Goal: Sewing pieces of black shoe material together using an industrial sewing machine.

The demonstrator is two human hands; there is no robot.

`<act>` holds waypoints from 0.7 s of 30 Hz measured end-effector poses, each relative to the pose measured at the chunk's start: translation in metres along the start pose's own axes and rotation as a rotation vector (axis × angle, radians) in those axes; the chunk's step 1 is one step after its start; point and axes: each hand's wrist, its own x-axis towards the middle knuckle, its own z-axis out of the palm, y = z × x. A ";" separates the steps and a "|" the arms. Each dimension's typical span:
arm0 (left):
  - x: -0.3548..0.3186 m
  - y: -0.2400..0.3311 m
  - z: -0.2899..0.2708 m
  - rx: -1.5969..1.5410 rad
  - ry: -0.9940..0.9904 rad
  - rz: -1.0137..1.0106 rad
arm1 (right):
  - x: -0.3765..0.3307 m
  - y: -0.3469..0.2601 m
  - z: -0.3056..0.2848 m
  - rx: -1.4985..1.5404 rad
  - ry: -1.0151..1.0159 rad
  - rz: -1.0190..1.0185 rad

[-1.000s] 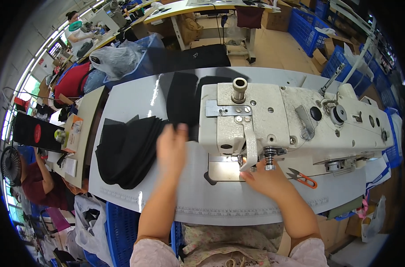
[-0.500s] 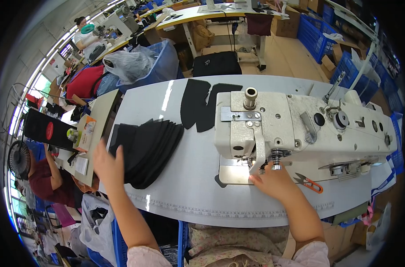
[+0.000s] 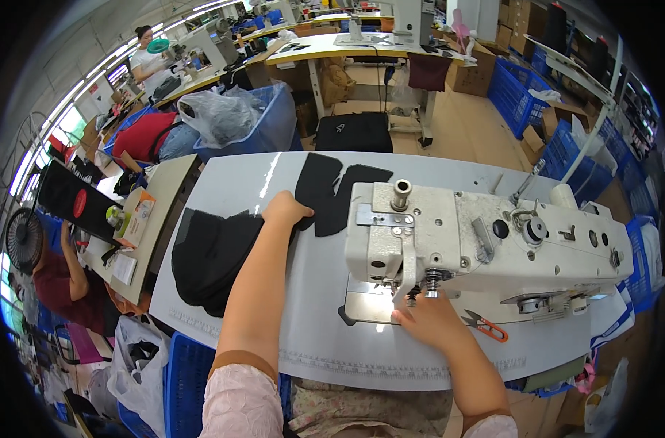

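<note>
My left hand (image 3: 286, 210) reaches over to the left one of two black fabric pieces (image 3: 319, 174) lying flat beside the sewing machine. Its fingers are bunched at that piece's near left edge and seem to grip it. The other black piece (image 3: 340, 208) lies partly behind the machine head. Under the needle end of the white sewing machine (image 3: 435, 226) is my right hand (image 3: 433, 321). Its thumb is at the metal plate (image 3: 369, 306), while the other fingers are mostly hidden. A small black tip (image 3: 346, 315) shows at the plate's left edge.
A fanned stack of black fabric pieces (image 3: 212, 255) lies left on the white table (image 3: 310, 328). Orange-handled thread snips (image 3: 486, 326) lie right of my right hand. A blue bin with plastic bags (image 3: 278, 117) stands beyond the table. Other people (image 3: 59, 274) work at the left.
My left hand has swung from left of the stack, fingers spread, across to the left flat black piece. My right hand stays under the machine head. The whole view has shifted slightly.
</note>
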 end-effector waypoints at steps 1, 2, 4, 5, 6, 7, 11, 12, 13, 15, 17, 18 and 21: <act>0.005 -0.001 0.001 -0.038 -0.034 -0.001 | 0.000 0.002 0.002 0.014 0.015 -0.026; 0.006 0.001 0.002 -0.028 -0.013 0.000 | 0.000 0.004 0.002 0.029 0.028 -0.050; 0.010 0.006 0.006 -0.007 0.022 0.021 | -0.001 0.006 0.001 0.005 0.051 -0.062; 0.014 0.004 0.008 -0.006 0.039 0.027 | -0.001 0.005 0.001 -0.022 0.068 -0.092; 0.018 0.003 0.012 -0.047 0.064 0.030 | -0.002 0.003 -0.003 -0.017 0.070 -0.081; 0.021 0.001 0.015 -0.088 0.090 0.031 | -0.002 0.001 -0.008 0.027 -0.005 -0.065; 0.002 0.028 0.018 -0.478 0.116 0.108 | -0.001 0.007 -0.006 0.100 -0.053 -0.047; 0.002 0.030 0.015 -0.664 -0.101 0.104 | 0.001 0.004 -0.006 0.107 -0.055 -0.036; 0.010 0.028 0.025 -0.864 -0.283 0.036 | 0.004 0.001 -0.008 0.124 -0.025 -0.014; 0.009 0.057 0.034 -0.817 -0.298 0.097 | 0.005 0.011 -0.001 0.144 -0.002 0.043; -0.025 0.060 0.062 -0.745 -0.286 0.225 | 0.008 0.032 0.019 0.091 0.358 -0.097; -0.029 0.070 0.066 -0.710 -0.265 0.278 | 0.011 0.031 0.012 0.131 0.251 -0.021; -0.057 0.060 0.076 -0.607 -0.204 0.442 | 0.018 0.030 0.008 0.133 0.260 0.010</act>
